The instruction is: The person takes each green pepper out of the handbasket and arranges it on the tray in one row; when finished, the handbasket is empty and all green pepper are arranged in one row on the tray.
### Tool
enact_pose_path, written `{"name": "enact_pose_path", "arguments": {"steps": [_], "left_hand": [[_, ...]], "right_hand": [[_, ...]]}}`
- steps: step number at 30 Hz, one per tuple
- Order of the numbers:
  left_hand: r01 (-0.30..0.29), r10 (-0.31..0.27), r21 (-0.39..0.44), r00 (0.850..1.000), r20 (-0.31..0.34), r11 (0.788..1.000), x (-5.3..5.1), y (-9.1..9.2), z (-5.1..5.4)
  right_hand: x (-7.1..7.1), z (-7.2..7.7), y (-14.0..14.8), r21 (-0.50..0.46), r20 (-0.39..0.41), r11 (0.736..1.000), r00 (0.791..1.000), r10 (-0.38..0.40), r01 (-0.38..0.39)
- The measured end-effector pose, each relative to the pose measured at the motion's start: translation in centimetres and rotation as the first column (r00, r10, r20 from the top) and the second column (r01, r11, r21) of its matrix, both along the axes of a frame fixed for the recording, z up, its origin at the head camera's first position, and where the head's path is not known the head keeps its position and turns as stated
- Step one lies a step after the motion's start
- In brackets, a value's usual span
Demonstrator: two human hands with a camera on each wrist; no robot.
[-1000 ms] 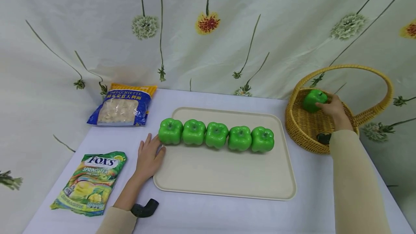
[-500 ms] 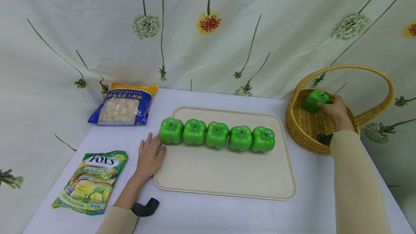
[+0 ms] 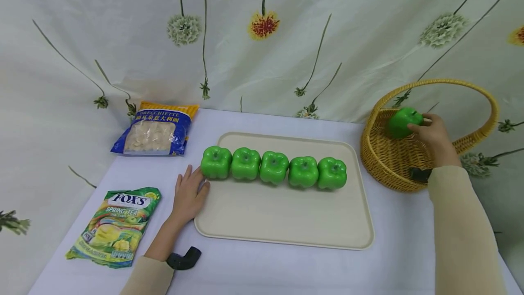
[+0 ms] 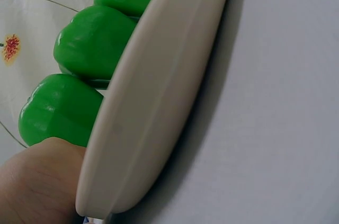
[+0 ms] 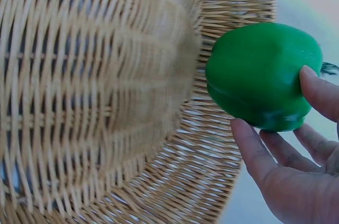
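Note:
In the basket [image 3: 378,154] at the right, my right hand [image 3: 437,138] holds a green bell pepper [image 3: 402,123] near the back wall. The right wrist view has the thumb [image 5: 320,94] on the pepper's [image 5: 259,73] stem end and other fingers below it. My left hand [image 3: 189,195] rests at the tray's left edge, fingers extended, beside the leftmost bell pepper [image 3: 216,162]. A row of several bell peppers, among them a middle bell pepper [image 3: 274,167], stands on the beige tray [image 3: 286,217]. In the left wrist view, only part of the left hand [image 4: 42,181] shows beside the tray's wall [image 4: 153,86].
A blue and orange pasta bag [image 3: 153,130] lies behind the left hand. A green candy bag [image 3: 116,226] lies at the front left. The basket's tall handle [image 3: 446,82] arches over its opening. Behind the white table hangs a flowered cloth [image 3: 286,67].
My right hand and the bell pepper it holds have shifted slightly right and up within the basket. The left hand and the row on the tray have stayed put.

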State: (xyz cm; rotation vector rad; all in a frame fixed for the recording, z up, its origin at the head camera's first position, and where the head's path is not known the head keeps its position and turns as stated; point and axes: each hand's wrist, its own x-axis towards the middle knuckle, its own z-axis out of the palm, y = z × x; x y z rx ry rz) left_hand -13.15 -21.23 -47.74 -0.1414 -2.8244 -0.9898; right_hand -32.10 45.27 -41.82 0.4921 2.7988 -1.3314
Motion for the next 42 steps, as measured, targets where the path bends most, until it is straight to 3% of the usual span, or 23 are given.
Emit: {"name": "enact_pose_path", "arguments": {"steps": [3, 10, 16, 22, 28, 34, 42], "left_hand": [[0.000, 0.000, -0.001, 1.000, -0.003, 1.000, 0.0, 0.0, 0.0], [-0.003, 0.003, 0.002, 1.000, -0.005, 1.000, 0.0, 0.0, 0.1], [0.000, 0.000, 0.006, 1.000, -0.009, 1.000, 0.1, 0.0, 0.2], [-0.001, 0.001, 0.003, 1.000, -0.012, 1.000, 0.0, -0.1, 0.3], [0.002, -0.002, 0.005, 1.000, -0.012, 1.000, 0.0, -0.1, 0.1], [0.005, -0.005, 0.004, 1.000, -0.013, 1.000, 0.0, 0.0, 0.0], [0.005, -0.005, 0.002, 1.000, -0.014, 1.000, 0.0, 0.0, 0.0]], "right_hand": [[1.7, 2.3, -1.2, 0.004, 0.030, 0.999, 0.999, -0.037, 0.037], [7.7, 7.5, -5.2, 0.048, -0.001, 0.999, 1.000, 0.019, -0.019], [11.6, 9.1, -6.3, 0.046, -0.036, 0.998, 0.998, 0.043, -0.041], [14.5, 9.2, -7.2, 0.006, -0.105, 0.998, 0.993, 0.058, -0.058], [17.0, 8.4, -9.5, 0.055, -0.152, 0.995, 0.984, 0.091, -0.084], [18.5, 6.8, -12.1, 0.103, -0.270, 0.982, 0.946, 0.180, -0.158], [19.2, 5.4, -14.5, 0.106, -0.296, 0.951, 0.904, 0.310, -0.291]]}}
